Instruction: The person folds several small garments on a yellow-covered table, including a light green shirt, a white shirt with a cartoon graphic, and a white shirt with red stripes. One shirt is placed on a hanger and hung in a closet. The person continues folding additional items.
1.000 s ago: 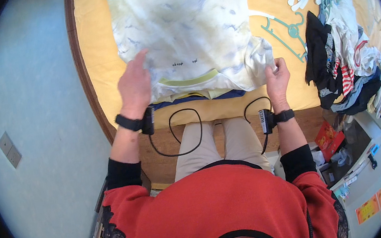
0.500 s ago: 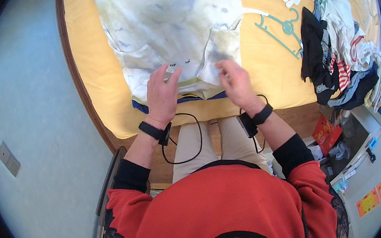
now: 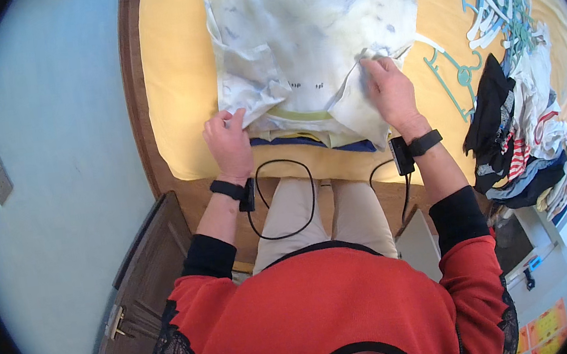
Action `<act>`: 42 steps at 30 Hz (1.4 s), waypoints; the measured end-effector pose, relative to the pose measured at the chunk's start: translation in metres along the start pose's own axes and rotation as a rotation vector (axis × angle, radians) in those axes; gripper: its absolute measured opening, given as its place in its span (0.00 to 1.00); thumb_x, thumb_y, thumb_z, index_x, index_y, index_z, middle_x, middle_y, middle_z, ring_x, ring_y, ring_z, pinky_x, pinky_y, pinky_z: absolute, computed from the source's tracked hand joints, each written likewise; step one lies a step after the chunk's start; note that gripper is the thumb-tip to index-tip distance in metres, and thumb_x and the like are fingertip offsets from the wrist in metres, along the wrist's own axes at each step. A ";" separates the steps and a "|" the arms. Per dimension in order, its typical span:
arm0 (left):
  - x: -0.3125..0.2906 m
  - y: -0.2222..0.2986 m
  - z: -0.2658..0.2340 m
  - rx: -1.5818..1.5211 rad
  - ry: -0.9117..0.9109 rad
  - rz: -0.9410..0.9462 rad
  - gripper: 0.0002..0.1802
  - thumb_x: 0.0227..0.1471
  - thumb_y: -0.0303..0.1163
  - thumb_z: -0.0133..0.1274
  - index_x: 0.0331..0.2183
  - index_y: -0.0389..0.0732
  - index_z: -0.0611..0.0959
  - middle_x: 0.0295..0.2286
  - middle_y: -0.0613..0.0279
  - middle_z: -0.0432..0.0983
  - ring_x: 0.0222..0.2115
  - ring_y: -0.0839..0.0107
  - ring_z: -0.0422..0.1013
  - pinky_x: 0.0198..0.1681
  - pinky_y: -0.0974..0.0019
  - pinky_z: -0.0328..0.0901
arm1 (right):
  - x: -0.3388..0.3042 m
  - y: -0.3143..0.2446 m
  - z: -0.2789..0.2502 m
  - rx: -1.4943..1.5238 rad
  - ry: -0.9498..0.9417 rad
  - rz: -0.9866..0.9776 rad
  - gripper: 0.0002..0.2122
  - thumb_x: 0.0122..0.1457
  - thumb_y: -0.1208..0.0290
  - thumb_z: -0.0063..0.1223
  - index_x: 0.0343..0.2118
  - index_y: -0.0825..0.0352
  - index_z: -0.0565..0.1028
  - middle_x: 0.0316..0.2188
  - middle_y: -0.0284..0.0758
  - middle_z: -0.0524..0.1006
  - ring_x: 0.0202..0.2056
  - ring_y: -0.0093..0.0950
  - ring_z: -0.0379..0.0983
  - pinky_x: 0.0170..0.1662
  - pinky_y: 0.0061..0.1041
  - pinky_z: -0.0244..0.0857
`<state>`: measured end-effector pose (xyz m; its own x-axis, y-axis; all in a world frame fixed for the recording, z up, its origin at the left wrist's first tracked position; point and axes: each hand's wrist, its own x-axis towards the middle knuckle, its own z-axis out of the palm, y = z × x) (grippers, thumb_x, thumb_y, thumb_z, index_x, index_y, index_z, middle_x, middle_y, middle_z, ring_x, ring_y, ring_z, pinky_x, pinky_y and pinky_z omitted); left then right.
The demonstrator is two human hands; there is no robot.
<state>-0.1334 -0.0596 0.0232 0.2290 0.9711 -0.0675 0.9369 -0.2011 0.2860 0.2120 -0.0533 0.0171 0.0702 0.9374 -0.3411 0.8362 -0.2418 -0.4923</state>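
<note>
A pale white shirt [image 3: 316,30] with grey-blue and yellowish blotches lies spread on the bed, its greenish neckline edge [image 3: 301,114] toward me. Both sleeves are turned inward over its front. My left hand [image 3: 228,147] is closed on the near left corner of the shirt, by the folded left sleeve [image 3: 257,96]. On the other side, my right hand [image 3: 393,93] pinches the folded right sleeve [image 3: 353,102] near its upper edge. Navy and yellow cloth [image 3: 357,145] shows from under the shirt's near edge.
A green hanger [image 3: 464,76] lies right of the shirt. Behind it are piled blue, white and green hangers [image 3: 498,5], with a heap of clothes [image 3: 516,129] nearer me. A wall [image 3: 48,134] borders the left side. Black cables [image 3: 314,198] hang from my wrist devices.
My hands have moved apart. The left has come down to the shirt's near left corner, and the right has taken hold of the right sleeve. The whole view has shifted.
</note>
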 end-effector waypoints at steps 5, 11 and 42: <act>-0.020 -0.014 0.010 -0.160 0.070 -0.067 0.25 0.39 0.16 0.57 0.43 0.45 0.83 0.38 0.58 0.69 0.40 0.57 0.67 0.43 0.58 0.65 | -0.011 -0.030 0.007 0.144 -0.094 -0.130 0.15 0.55 0.78 0.51 0.46 0.59 0.76 0.37 0.39 0.76 0.39 0.44 0.75 0.41 0.40 0.71; -0.024 -0.020 0.014 -0.240 -0.015 -0.047 0.23 0.41 0.18 0.59 0.43 0.43 0.83 0.38 0.55 0.68 0.39 0.58 0.68 0.42 0.60 0.67 | -0.024 -0.083 0.062 -0.012 -0.229 -0.346 0.09 0.54 0.73 0.56 0.39 0.63 0.75 0.34 0.38 0.77 0.42 0.40 0.73 0.45 0.40 0.67; -0.015 -0.033 0.010 -0.123 -0.104 0.273 0.21 0.46 0.26 0.56 0.44 0.53 0.84 0.38 0.61 0.70 0.38 0.63 0.69 0.41 0.59 0.62 | -0.101 -0.094 0.087 0.020 -0.422 -0.322 0.23 0.56 0.74 0.51 0.57 0.60 0.70 0.37 0.37 0.76 0.43 0.37 0.73 0.43 0.35 0.68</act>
<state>-0.1650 -0.0690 0.0057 0.4991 0.8638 -0.0680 0.7996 -0.4289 0.4203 0.0792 -0.1469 0.0279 -0.4167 0.7838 -0.4605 0.7683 0.0329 -0.6392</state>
